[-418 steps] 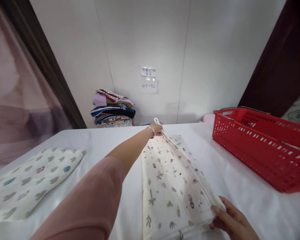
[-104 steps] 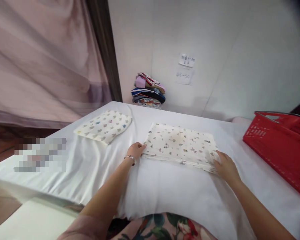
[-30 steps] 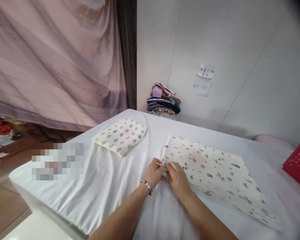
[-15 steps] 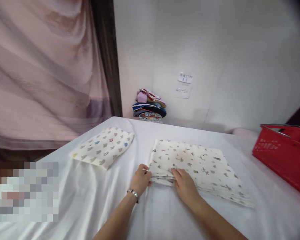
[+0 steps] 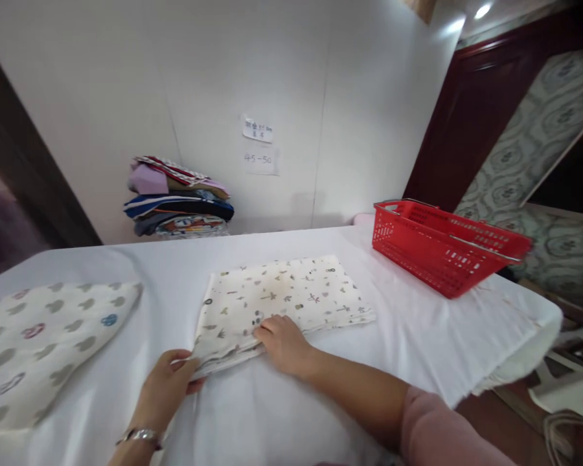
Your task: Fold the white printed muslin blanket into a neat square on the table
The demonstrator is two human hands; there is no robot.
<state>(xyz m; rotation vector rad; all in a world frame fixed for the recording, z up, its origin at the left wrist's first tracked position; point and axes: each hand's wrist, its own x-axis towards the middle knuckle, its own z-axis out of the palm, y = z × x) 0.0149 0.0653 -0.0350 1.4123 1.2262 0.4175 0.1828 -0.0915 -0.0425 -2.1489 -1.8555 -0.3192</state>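
Observation:
A folded white cloth with small grey plant and animal prints lies flat on the white-covered table. Its near left corner is pinched by my left hand, thumb on top and fingers below; a bracelet circles that wrist. My right hand has its fingers closed over the middle of the near edge, where several layers show. To the left lies a second white cloth printed with grey, red and blue mushroom-like shapes, apart from both hands.
A red plastic basket with metal handles stands at the back right. Beyond the far edge, a pile of folded clothes leans near the wall. Handwritten paper notes hang on that wall. The table's right edge drops toward a white slatted object.
My view has turned right, bringing the whole basket and the dark red door frame into sight. Both hands keep hold of the folded cloth's near edge.

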